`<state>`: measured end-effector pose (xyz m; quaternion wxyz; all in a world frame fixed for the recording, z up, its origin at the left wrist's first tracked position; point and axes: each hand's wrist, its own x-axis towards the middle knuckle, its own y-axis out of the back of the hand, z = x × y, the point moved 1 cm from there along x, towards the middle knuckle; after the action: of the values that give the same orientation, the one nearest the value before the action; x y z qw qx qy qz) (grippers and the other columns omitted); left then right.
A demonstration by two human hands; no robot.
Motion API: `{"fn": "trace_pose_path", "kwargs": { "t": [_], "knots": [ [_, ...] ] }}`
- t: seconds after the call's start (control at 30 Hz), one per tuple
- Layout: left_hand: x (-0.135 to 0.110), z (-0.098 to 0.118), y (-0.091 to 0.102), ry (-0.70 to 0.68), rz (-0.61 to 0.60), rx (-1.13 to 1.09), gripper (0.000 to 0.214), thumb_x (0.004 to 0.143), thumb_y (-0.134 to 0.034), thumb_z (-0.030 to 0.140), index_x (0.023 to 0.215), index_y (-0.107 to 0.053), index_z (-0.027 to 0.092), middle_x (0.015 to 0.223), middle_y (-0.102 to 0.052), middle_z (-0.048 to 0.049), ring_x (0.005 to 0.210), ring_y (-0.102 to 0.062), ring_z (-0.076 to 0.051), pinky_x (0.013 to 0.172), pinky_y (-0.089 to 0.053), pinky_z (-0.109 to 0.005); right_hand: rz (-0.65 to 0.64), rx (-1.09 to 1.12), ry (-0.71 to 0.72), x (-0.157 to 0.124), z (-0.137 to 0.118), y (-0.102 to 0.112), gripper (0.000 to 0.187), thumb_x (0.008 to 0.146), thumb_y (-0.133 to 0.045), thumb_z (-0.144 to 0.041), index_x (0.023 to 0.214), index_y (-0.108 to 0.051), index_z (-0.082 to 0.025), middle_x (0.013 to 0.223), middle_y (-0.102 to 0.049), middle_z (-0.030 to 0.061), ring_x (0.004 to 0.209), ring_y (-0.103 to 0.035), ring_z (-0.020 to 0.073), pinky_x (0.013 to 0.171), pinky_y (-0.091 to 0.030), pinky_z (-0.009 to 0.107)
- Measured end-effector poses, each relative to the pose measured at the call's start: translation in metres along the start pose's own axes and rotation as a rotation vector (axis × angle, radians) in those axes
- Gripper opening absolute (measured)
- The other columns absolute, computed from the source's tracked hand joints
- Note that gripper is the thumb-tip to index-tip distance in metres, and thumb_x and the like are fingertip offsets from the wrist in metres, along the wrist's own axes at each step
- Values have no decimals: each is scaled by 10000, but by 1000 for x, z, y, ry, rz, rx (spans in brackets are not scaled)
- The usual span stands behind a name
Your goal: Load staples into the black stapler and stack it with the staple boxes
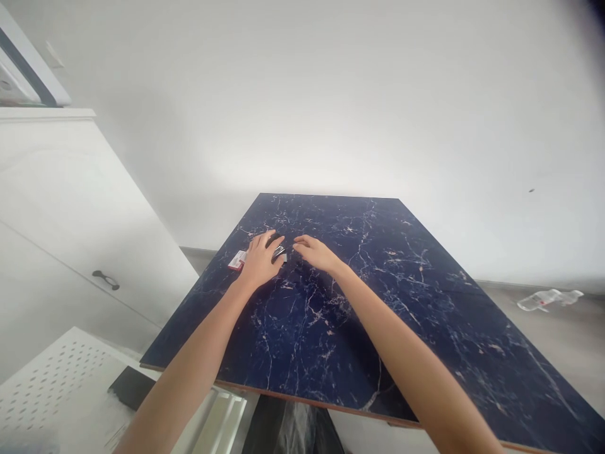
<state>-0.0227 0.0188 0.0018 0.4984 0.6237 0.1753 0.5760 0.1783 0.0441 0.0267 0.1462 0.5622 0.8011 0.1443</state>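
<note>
2 bare hands reach over the far half of a table (416,328) topped in dark blue marble-look stone, veined with white and tan and edged in a brown strip. Beyond and beside it are a white wall (331,94), a white cabinet (70,208) with a dark metal handle (106,279), a perforated white board (57,384) low on the left, and a grey floor (558,340) with a crumpled plastic bottle (543,299) lying on it.

The left hand (259,261) arches over a small dark object with a metallic glint (278,253), its fingers together; whether they clamp it cannot be told. The right hand (316,253) stretches toward the same object, its fingers together and just beside it, holding nothing visible. A small red-and-white packet (237,260) lies on the table just left of the left hand, partly tucked behind it.

On so polished a top, pieces this small seem best steadied with the fingertips and lifted squarely, since a sweeping touch could skid them apart. The packet's lettering is too small to read, and no brand shows.
</note>
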Motion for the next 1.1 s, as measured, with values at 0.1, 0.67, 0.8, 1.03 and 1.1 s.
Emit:
{"fn": "trace_pose_path", "kwargs": {
  "t": [0.1,0.67,0.8,1.03,1.1],
  "knots": [
    [-2,37,5,-49,2,-154,415,1004,-481,365,1389,-579,243,1463,-517,-93,1370,-453,-291,1180,-340,-488,-76,-371,231,-44,15,30,849,857,-670,-501,1590,-333,-236,1597,-364,134,1419,-418,340,1170,-348,494],
    [-9,132,-52,-300,-518,-362,513,1065,-277,485,1453,-537,271,1586,-418,-51,1530,-228,-314,1237,-234,-553,-125,-664,319,-116,76,67,973,766,-719,-648,1593,-320,-328,1645,-278,68,1497,-282,358,1197,-333,534],
    [-8,132,-51,-328,-553,-343,520,1069,-266,464,1458,-538,252,1572,-442,-52,1523,-251,-308,1253,-210,-544,-95,-679,329,-115,76,67,917,787,-698,-655,1576,-364,-329,1624,-326,70,1455,-363,361,1176,-367,548],
    [-10,132,-52,-298,-554,-360,512,1071,-255,434,1448,-550,254,1575,-438,-38,1521,-258,-305,1240,-250,-543,-48,-668,342,-111,82,66,836,800,-693,-639,1537,-429,-347,1584,-396,67,1408,-433,366,1129,-426,570],
    [-10,135,-53,-311,-534,-345,508,1069,-256,423,1448,-552,259,1566,-451,-33,1511,-281,-298,1224,-286,-530,-49,-675,345,-111,81,66,833,795,-699,-639,1530,-434,-350,1583,-398,64,1404,-439,367,1124,-431,570]
  ]
}}
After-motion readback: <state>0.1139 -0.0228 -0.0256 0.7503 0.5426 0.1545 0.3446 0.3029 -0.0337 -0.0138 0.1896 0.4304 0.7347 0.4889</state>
